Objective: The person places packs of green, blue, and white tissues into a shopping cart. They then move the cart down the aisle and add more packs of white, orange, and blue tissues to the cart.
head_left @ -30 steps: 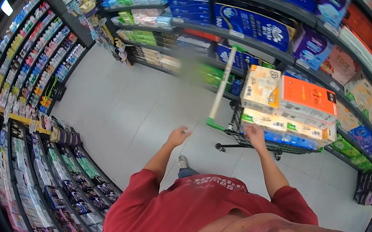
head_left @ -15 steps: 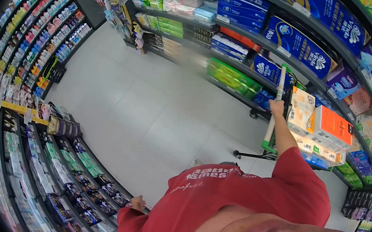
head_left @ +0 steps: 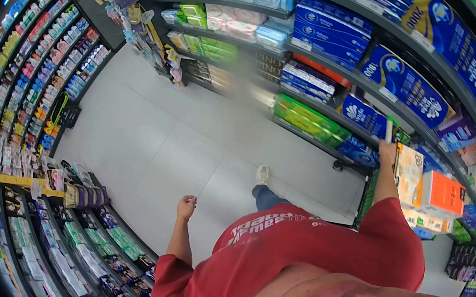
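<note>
My right hand is wrapped around the white and green handle of a shopping cart. In the cart sit a cream-and-orange pack and an orange-and-white box, with more pale packs under them. My right forearm and sleeve cover part of the cart. My left hand hangs over the aisle floor with loosely bent fingers, holding nothing and touching nothing. One shoe shows in front of my red shirt.
Shelves of blue tissue packs run along the right. Green packs lie on the bottom shelf. On the left stand low racks of small packages, with bottle shelves beyond. The grey tiled floor lies between them.
My left hand has swung forward and right, away from the left rack. The cart handle has turned and shifted right with my right hand. My shoe has come forward; the view has shifted.
</note>
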Tool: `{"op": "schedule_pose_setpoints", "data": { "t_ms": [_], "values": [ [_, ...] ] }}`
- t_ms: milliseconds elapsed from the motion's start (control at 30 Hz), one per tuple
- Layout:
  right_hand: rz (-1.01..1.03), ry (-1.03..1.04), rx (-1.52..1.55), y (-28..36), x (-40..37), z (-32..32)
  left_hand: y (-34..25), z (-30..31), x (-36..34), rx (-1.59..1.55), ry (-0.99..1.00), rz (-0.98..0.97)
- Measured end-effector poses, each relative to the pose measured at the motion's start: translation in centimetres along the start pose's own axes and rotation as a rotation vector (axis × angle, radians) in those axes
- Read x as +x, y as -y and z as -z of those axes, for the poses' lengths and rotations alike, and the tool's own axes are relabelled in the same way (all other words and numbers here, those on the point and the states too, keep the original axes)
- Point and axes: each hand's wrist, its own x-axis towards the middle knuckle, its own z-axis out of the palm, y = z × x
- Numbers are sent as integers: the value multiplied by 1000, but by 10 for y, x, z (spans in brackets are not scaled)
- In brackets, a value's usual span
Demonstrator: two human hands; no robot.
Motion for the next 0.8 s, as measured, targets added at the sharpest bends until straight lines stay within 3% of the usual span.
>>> {"op": "schedule_pose_setpoints", "data": {
  "t_ms": [100, 200, 300, 400, 500, 567, 633, 700, 800],
  "values": [
    [-12, -109, -73, -12, 23, -21, -11, 0, 62, 23, 75, -1],
    [-36, -62, -58, -13, 20, -16, -51, 1, 76, 169, 142, 283],
    [-48, -72, -47, -6, 19, -26, -63, 5, 114, 319, 244, 440],
    [-69, -85, -159, -8, 12, -30, -84, 3, 154, 382, 289, 450],
    [-184, -10, -25, -3, 2, -33, -122, -15, 203, 436, 350, 436],
    [-187, -56, -18, 14, -18, -37, -153, -28, 243, 532, 395, 283],
    [-231, 24, -4, 38, -38, -30, -182, -51, 291, 608, 431, 93],
    [-277, -38, -65, 37, -45, -45, -206, -86, 348, 739, 420, -173],
    [-294, -65, -129, 66, -69, -55, -312, -149, 376, 771, 472, -480]
  ]
}}
